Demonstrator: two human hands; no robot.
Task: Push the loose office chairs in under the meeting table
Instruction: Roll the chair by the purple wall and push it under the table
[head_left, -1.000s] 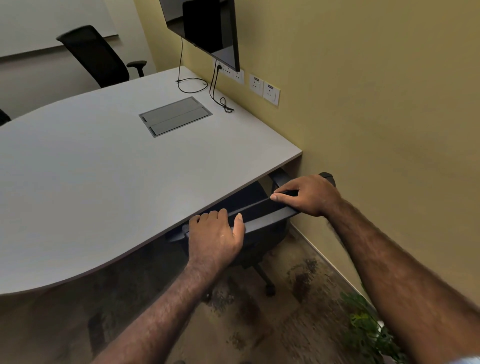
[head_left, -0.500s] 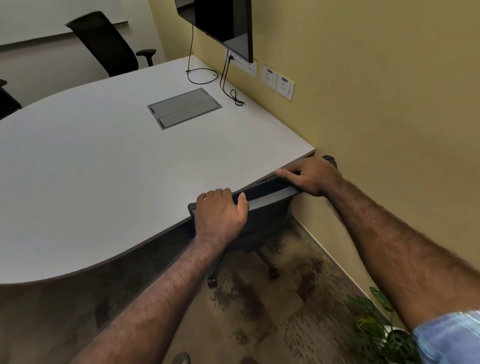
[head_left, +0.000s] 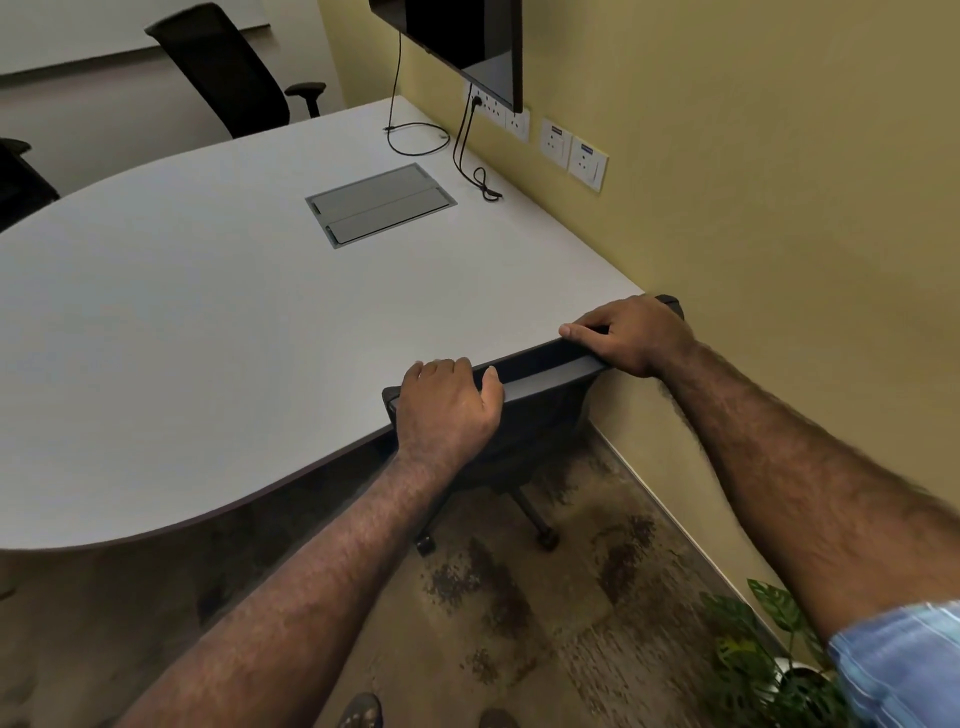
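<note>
A black office chair (head_left: 540, 376) stands at the near right corner of the white meeting table (head_left: 218, 322), its top rail against the table edge and its seat hidden beneath. My left hand (head_left: 447, 405) grips the left end of the backrest top. My right hand (head_left: 631, 332) grips the right end, close to the yellow wall. Two castor legs (head_left: 540, 525) show under the chair. Another black chair (head_left: 228, 67) sits at the far side of the table, and part of a third chair (head_left: 21, 182) shows at the left edge.
The yellow wall (head_left: 753, 234) runs close along the right of the chair. A wall screen (head_left: 467, 41) hangs above the table with cables (head_left: 467, 156) trailing onto it. A potted plant (head_left: 769, 654) stands on the carpet at the bottom right. A cable hatch (head_left: 379, 202) sits in the tabletop.
Both hands have moved forward with the chair back. The backrest top has come from below the table edge to rest against it, and the seat has gone under the table.
</note>
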